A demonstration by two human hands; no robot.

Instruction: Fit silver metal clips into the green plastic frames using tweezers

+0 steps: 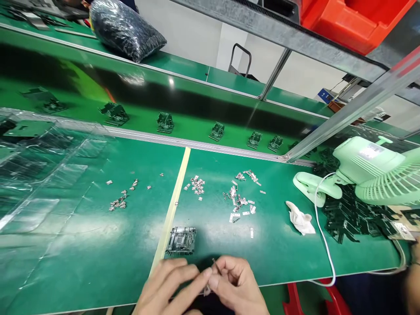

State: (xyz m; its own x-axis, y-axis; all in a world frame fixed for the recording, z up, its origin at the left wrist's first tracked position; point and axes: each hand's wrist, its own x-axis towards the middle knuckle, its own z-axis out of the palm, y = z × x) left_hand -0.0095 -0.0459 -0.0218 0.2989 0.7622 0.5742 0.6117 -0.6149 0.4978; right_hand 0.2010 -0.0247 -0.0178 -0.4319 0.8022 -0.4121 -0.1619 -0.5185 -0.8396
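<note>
My left hand (173, 284) and my right hand (236, 282) meet at the table's front edge, fingertips nearly touching. A thin dark metal strip (215, 264) sticks up from the pinched fingers of my right hand. Below the fingertips, a small shiny metal piece (207, 288) shows at my left fingers; the fingers hide most of it. Just beyond my left hand lies a black plastic housing (181, 240), beside the yellow tape (168, 223). Farther out are a pile of small metal clips (197, 185) and a scatter of flat metal strips (239, 201).
More small metal parts (118, 202) lie left of the tape, near clear plastic trays (36, 175). Several black assemblies (165, 122) stand on the green belt behind a metal rail. At right are a crumpled white tissue (300, 218), a pale green fan (367, 166) and dark plastic parts (348, 218).
</note>
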